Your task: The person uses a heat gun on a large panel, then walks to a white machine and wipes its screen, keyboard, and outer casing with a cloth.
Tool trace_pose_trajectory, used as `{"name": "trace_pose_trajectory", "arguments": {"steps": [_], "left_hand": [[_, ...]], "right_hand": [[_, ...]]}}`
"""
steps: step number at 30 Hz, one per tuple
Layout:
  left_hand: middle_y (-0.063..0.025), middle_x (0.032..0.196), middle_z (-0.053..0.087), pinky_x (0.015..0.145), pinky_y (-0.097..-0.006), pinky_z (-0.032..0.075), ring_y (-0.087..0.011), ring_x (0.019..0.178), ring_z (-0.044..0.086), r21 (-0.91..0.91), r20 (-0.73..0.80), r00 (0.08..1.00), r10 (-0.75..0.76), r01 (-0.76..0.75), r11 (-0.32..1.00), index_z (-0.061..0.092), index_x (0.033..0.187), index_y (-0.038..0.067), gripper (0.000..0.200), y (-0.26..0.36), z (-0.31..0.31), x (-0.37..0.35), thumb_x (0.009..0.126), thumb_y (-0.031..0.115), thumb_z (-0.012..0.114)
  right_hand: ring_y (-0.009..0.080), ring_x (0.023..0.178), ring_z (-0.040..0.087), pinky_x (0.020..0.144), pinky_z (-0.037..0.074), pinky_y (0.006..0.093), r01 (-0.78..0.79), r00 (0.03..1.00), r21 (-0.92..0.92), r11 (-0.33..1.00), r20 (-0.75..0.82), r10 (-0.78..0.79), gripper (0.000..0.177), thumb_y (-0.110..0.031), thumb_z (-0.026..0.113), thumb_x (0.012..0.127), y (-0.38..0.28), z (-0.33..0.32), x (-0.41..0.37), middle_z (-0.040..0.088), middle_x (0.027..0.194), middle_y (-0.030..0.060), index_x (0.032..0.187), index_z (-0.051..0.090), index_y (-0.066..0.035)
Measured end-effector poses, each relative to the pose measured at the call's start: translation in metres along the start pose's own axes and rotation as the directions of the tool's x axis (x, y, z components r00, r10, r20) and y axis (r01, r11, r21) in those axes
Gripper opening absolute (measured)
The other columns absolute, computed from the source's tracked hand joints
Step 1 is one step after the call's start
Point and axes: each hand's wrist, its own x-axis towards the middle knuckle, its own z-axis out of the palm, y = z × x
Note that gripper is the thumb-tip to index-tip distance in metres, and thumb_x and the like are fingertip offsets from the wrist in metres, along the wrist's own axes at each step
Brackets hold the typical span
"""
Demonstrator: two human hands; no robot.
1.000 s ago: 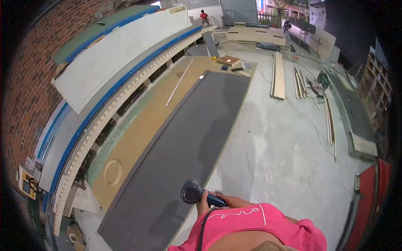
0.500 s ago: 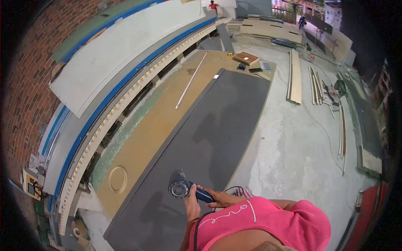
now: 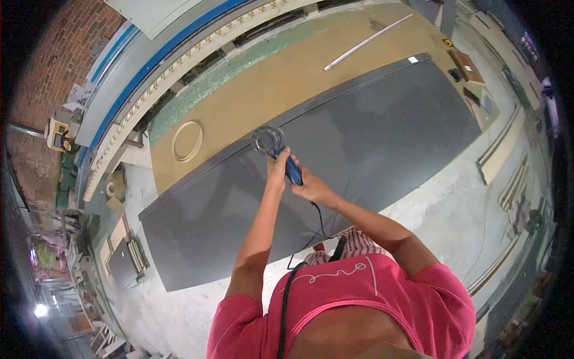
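Tool (image 3: 292, 172), partly hidden, gripped by L hand (image 3: 278, 169) & R hand (image 3: 312, 187), contact w/ grey panel (image 3: 382, 131) unclear.

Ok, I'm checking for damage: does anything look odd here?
One thing: a dark smudge marks the brown board near the white rod, breaking the board's even colour; stain or damage, I can't tell.

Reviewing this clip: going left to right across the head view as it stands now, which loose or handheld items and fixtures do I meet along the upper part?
Yellow control box → pale ring → blue-handled tool → long pale rod → brown wooden box.
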Motion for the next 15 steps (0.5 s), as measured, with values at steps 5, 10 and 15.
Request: {"name": "trace_pose_trajectory", "arguments": {"steps": [5, 10, 15], "left_hand": [[-0.0092, 0.071, 0.056, 0.054, -0.031, 0.05, -0.0184, 0.059, 0.057, -0.077, -0.09, 0.994, -0.062, 0.055, 0.996, 0.046, 0.094, 0.003, 0.028, -0.015, 0.012, 0.112, 0.08, 0.02, 0.063], [-0.011, 0.072, 0.057, 0.055, -0.0321, 0.05, -0.0205, 0.059, 0.057, -0.075, -0.165, 0.98, -0.107, 0.096, 0.993, 0.049, 0.092, 0.002, 0.032, -0.031, 0.014, 0.178, 0.079, 0.026, 0.064], [-0.0099, 0.071, 0.057, 0.053, -0.0319, 0.05, -0.0199, 0.057, 0.057, -0.051, -0.172, 0.976, -0.132, 0.125, 0.991, 0.047, 0.095, 0.003, 0.034, -0.033, 0.015, 0.204, 0.077, 0.025, 0.065]], "right_hand": [[0.0391, 0.1, 0.054, 0.083, 0.043, 0.0407, -0.117, 0.992, -0.043, 0.992, 0.038, 0.119, 0.078, -0.038, 0.062, 0.073, 0.028, -0.027, 0.096, 0.052, 0.11, 0.029, 0.129, 0.028, 0.004], [0.0391, 0.098, 0.056, 0.078, 0.046, 0.0412, -0.109, 0.992, -0.022, 0.994, 0.062, 0.11, 0.078, -0.042, 0.061, 0.074, 0.056, -0.044, 0.146, 0.056, 0.107, 0.0258, 0.129, 0.029, 0.003], [0.0386, 0.098, 0.056, 0.08, 0.046, 0.0423, -0.133, 0.989, -0.042, 0.99, 0.066, 0.135, 0.077, -0.045, 0.06, 0.074, 0.077, -0.039, 0.174, 0.057, 0.105, 0.0245, 0.13, 0.031, 0.0]]}}
